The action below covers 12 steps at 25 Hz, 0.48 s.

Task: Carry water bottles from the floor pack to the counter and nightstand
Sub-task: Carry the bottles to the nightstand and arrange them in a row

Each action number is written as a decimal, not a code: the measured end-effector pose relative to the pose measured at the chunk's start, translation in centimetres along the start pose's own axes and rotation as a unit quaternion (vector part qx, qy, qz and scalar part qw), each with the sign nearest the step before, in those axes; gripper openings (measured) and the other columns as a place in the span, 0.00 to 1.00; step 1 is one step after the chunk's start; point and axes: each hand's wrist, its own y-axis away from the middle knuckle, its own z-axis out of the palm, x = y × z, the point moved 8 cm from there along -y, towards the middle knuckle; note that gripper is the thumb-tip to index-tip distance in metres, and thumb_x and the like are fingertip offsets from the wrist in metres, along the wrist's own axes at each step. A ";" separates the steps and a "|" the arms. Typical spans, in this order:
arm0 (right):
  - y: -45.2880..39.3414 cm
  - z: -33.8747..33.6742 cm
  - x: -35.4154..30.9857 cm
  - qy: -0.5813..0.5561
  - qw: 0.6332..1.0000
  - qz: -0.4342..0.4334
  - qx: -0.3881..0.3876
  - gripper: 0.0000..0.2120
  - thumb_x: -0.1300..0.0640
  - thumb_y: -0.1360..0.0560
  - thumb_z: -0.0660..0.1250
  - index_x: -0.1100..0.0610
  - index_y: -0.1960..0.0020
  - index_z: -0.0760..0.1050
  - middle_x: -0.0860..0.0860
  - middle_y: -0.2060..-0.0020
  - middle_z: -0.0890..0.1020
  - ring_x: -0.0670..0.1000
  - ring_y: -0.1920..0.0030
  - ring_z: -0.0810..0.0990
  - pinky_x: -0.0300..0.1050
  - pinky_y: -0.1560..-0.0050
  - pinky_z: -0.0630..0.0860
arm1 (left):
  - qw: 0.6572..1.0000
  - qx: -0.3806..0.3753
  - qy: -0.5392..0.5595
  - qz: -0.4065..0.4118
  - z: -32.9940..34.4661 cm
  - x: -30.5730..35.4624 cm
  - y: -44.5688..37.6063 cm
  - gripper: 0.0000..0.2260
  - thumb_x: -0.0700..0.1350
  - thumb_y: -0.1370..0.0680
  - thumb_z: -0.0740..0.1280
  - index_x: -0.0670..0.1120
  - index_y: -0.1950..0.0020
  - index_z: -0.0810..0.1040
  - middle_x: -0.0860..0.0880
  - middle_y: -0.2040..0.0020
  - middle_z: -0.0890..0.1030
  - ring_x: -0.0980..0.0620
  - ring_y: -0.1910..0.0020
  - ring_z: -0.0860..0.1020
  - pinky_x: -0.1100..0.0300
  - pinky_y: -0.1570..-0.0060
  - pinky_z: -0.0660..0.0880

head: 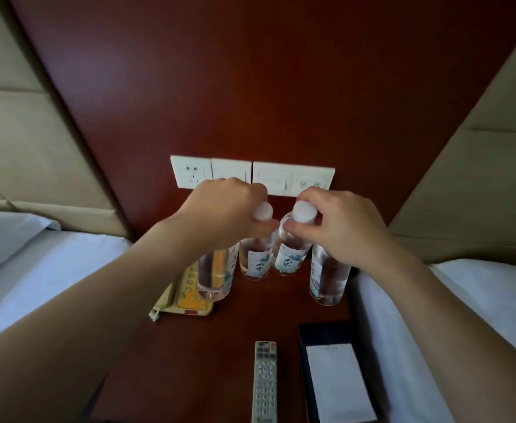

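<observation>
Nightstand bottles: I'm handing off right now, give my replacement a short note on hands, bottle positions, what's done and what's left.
Left hand: grips the neck of the left-middle bottle.
Right hand: pinches the neck of the right-middle bottle.
Four bottles at the back of the nightstand: the two held, plus the far-left bottle in front of the phone, and the far-right bottle. Whether each stands or hangs from a hand is unclear.
Remote and notepad tray lie nearer.
Left: release both bottles. Counter and floor pack not in view.
</observation>
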 end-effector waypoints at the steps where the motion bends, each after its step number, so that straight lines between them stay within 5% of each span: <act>1: 0.3 2.3 0.7 0.001 1.000 -0.003 0.006 0.17 0.37 0.28 0.67 0.49 0.48 0.75 0.44 0.60 0.80 0.48 0.61 0.77 0.43 0.66 0.66 | 1.000 0.007 0.002 -0.008 2.4 -0.5 0.3 0.20 0.63 0.26 0.64 0.47 0.51 0.77 0.49 0.60 0.80 0.45 0.60 0.78 0.55 0.63 0.69; 6: 1.4 12.8 4.0 -0.004 1.000 -0.004 0.000 0.16 0.38 0.28 0.68 0.47 0.49 0.74 0.43 0.60 0.79 0.48 0.59 0.78 0.46 0.62 0.71 | 0.994 0.063 0.017 -0.085 12.0 -2.6 1.8 0.18 0.63 0.26 0.65 0.47 0.57 0.74 0.51 0.66 0.73 0.46 0.64 0.75 0.55 0.67 0.67; 12: 2.6 17.1 6.6 0.024 0.999 0.000 0.037 0.17 0.35 0.28 0.66 0.46 0.48 0.75 0.44 0.59 0.80 0.48 0.59 0.78 0.46 0.62 0.71 | 0.986 0.110 0.006 -0.122 17.8 -2.4 2.9 0.19 0.63 0.26 0.65 0.46 0.54 0.76 0.49 0.64 0.74 0.43 0.62 0.76 0.55 0.65 0.68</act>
